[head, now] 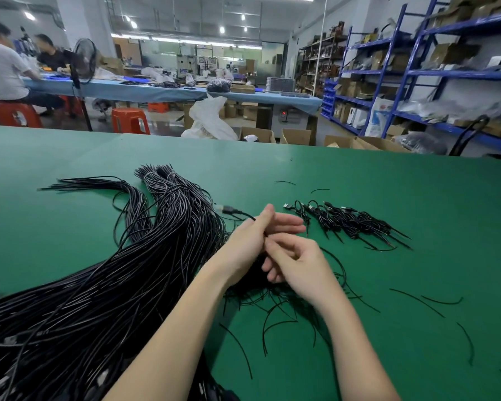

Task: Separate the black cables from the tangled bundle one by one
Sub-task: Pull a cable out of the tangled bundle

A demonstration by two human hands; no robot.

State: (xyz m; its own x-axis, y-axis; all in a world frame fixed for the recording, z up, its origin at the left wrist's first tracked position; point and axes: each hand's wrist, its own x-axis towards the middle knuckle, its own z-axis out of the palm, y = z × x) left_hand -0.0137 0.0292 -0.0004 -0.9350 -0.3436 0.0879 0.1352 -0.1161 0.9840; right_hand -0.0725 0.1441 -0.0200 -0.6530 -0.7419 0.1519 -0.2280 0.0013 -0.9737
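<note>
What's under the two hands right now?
Beneath the left hand and right hand lies a dark heap of thin black ties on the green table. Its middle is covered.

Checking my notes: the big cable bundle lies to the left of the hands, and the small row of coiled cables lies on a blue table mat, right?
Not quite: the head view shows a green table mat, not blue. The big cable bundle does lie left of the hands, the row of coiled cables to their right.

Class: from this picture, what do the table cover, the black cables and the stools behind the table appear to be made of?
Table cover: probably a rubber or vinyl mat; flat, matte green, seamless.
Black cables: likely plastic-jacketed wire; smooth, with thin glossy highlights along bent strands.
Stools: apparently moulded plastic; uniform orange-red with a slight sheen.
</note>
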